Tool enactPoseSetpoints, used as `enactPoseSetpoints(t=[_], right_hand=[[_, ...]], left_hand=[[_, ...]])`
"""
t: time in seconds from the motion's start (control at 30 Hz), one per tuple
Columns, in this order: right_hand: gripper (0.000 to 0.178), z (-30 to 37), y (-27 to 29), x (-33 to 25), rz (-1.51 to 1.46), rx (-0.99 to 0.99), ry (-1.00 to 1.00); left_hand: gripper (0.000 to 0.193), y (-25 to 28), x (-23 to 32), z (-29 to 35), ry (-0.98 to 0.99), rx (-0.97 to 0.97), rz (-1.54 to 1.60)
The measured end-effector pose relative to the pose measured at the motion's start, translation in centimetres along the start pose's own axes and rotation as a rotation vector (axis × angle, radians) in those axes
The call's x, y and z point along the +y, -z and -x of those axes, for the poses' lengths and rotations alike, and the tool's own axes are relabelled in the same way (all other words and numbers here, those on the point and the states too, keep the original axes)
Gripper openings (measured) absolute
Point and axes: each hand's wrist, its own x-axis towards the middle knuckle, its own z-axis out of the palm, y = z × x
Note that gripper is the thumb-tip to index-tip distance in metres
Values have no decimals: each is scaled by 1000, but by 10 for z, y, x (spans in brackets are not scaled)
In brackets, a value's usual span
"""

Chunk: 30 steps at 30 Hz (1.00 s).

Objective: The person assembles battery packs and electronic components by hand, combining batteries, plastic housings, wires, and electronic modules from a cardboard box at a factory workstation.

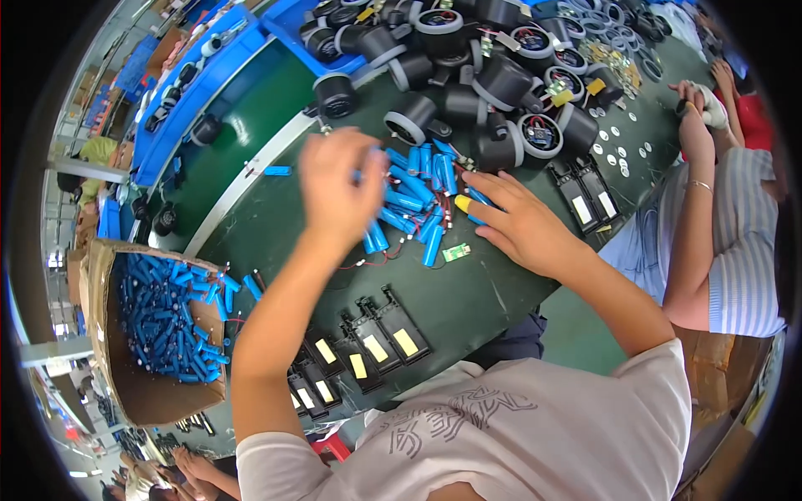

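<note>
A heap of blue cylindrical battery cells (415,194) with thin red wires lies on the dark green table (284,209). My left hand (338,185) hovers over the heap's left side, blurred, fingers curled; whether it holds a cell I cannot tell. My right hand (516,221) rests on the heap's right side, fingers on the cells, a yellow cover on one fingertip. A small green circuit board (456,252) lies just in front of the heap.
A cardboard box (150,392) full of blue cells stands at the left. Black trays with yellow labels (368,346) lie near the front edge. Black round housings (468,92) crowd the back. Another person's arm (697,200) reaches in at the right.
</note>
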Motion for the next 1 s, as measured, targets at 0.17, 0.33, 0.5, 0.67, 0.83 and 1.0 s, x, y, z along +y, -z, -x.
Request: enactPoseSetpoints(t=[0.17, 0.33, 0.5, 0.67, 0.83, 1.0], right_hand=[[33, 27, 13, -16, -119, 261, -74], [32, 24, 6, -23, -196, 420, -190], [28, -12, 8, -29, -242, 531, -157], [32, -82, 22, -11, 230, 471, 93], [11, -162, -7, 20, 464, -6, 99], [8, -167, -3, 27, 54, -24, 91]], left_hand=[[25, 44, -112, -2, 239, -70, -307], [33, 28, -101, -34, 295, -75, 43], [32, 10, -103, -52, -146, -94, -294], [31, 12, -109, -21, -255, -418, -179], [21, 16, -104, -18, -117, -443, -124], [14, 57, -97, 18, 152, -205, -58]])
